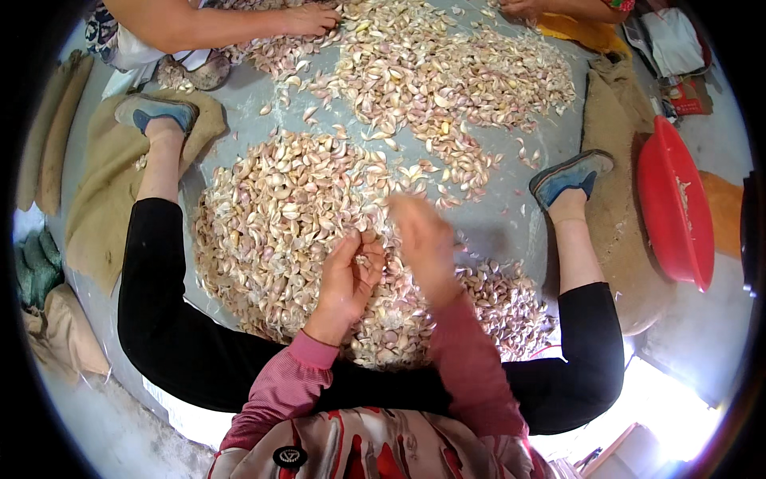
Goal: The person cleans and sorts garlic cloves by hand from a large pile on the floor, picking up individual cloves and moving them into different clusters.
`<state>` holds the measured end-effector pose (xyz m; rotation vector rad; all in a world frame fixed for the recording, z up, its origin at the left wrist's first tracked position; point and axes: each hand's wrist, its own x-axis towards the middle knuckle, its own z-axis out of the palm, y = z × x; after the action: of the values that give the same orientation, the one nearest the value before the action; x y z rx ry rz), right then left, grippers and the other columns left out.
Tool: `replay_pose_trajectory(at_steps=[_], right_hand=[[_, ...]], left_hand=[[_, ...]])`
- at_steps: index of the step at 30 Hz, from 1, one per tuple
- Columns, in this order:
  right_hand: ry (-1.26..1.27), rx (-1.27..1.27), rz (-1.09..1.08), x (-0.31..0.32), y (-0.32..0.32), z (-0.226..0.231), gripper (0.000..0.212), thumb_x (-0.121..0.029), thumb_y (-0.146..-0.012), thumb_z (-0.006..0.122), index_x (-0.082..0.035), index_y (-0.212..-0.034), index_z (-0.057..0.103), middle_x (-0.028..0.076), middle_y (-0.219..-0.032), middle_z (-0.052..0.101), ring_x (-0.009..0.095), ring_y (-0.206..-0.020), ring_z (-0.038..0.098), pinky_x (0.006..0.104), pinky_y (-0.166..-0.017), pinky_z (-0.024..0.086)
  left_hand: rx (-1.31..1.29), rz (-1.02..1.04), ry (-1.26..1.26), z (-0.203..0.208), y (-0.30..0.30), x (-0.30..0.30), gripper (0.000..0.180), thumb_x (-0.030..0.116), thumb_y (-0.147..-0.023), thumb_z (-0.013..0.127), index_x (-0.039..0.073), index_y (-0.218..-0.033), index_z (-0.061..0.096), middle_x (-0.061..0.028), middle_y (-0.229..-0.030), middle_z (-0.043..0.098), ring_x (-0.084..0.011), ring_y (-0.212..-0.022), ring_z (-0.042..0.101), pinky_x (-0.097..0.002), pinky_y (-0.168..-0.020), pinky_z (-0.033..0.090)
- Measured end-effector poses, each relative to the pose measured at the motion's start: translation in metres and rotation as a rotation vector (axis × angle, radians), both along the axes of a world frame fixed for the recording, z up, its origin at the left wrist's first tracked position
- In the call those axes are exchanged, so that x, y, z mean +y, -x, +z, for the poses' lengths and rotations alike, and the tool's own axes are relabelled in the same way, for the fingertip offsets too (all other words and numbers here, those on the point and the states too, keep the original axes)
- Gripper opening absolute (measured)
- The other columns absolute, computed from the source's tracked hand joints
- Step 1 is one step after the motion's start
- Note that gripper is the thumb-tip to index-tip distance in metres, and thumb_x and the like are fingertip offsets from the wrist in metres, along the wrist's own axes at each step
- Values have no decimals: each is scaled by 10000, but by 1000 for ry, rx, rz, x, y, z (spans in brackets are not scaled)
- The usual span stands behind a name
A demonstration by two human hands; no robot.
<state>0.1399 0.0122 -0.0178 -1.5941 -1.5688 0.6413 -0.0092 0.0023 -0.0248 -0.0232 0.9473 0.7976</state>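
A wide pile of loose garlic cloves [275, 211] spreads on the grey floor between my outstretched legs. Over its near part, my left hand [345, 279] is palm up with curled fingers, and small pale garlic cloves [363, 260] show in them. My right hand [423, 239] is just to the right, above the pile's right side. Motion smears its fingers, so whether they hold anything cannot be made out. By my right thigh lies a heap of darker, purplish cloves [507, 311], partly covered by my right forearm.
Farther off lies another big garlic heap [455, 76], with a co-worker's arm [231, 30] reaching in at the left and another person's hand [523, 8] at its right. A red basin [674, 207] tilts beside burlap sacking [618, 199] on the right. Brown cloth [104, 207] lies under my left shoe [152, 112].
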Motion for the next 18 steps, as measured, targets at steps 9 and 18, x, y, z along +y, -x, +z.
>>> replay_pose_trajectory(at_steps=[9, 18], right_hand=[[40, -539, 33, 63, -55, -58, 205, -93, -841, 647, -80, -1045, 636, 125, -905, 569, 323, -873, 580, 426, -752, 476], [26, -503, 34, 44, -47, -53, 208, -103, -815, 690, -108, -1022, 672, 96, -880, 594, 284, -836, 610, 389, -726, 495]], left_hand=[[23, -170, -96, -17, -21, -15, 163, 150, -1013, 495, 43, -948, 600, -38, -721, 628, -86, -559, 540, -201, -471, 397], [108, -142, -92, -10, -20, -7, 142, 158, -1015, 505, 43, -992, 587, -42, -730, 628, -84, -565, 547, -203, -488, 413]])
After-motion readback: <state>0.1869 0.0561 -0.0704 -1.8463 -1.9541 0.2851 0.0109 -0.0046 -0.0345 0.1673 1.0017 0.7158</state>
